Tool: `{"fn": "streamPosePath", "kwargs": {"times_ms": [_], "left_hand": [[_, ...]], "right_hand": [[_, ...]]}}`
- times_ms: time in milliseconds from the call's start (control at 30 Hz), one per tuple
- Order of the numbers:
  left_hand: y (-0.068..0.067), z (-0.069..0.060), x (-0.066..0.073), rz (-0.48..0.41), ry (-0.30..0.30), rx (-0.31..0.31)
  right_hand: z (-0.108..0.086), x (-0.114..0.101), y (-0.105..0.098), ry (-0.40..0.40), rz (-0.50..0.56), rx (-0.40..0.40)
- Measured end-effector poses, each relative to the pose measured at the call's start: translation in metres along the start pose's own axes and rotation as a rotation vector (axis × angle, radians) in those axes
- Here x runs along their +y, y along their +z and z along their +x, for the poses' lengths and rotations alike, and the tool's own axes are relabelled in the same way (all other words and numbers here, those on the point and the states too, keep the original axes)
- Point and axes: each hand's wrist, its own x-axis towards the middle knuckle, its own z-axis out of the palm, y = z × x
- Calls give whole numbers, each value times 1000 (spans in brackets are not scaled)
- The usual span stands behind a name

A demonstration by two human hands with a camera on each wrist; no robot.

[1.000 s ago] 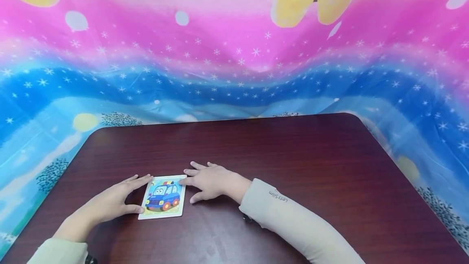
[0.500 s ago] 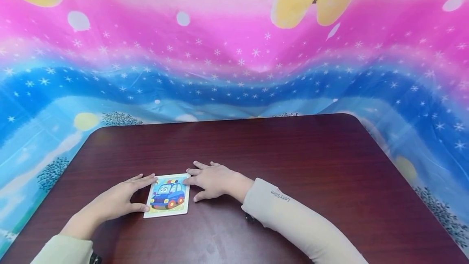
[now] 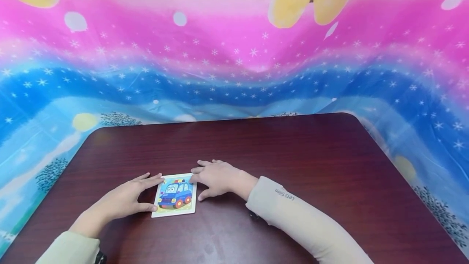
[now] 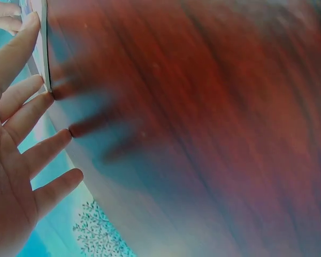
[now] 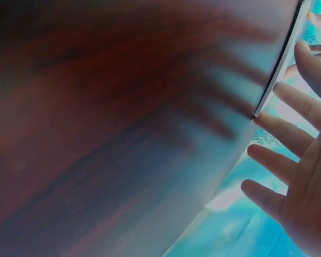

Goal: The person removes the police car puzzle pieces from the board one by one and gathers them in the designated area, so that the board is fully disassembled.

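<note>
A square picture board point(image 3: 175, 195) with a white border lies flat on the dark table. It shows a blue cartoon car with eyes and a coloured light bar. At its left side is my left hand point(image 3: 126, 199), thumb at the near corner and index fingertip at the far one, fingers straight. My right hand point(image 3: 221, 179) touches the far right corner with its index fingertip, its thumb apart from the board. Both wrist views catch the board's thin edge, with spread fingers of the left hand point(image 4: 13, 166) and right hand point(image 5: 305, 171) beside it.
The dark red-brown wooden table point(image 3: 278, 154) has rounded far corners. Behind and around it hangs a pink and blue curtain point(image 3: 234, 60) printed with snowflakes, trees and yellow shapes.
The picture board has slid a little to the right across the table. Both hands have moved right along with it, keeping much the same pose.
</note>
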Motion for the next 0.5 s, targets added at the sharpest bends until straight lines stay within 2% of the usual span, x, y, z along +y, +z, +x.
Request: {"fn": "streamPosePath", "kwargs": {"times_ms": [233,500], "left_hand": [[3,10,8,31,13,12],[4,24,20,111,16,17]], "right_hand": [[-5,7,1,-3,-50,43],[-10,13,2,0,-87,72]]}}
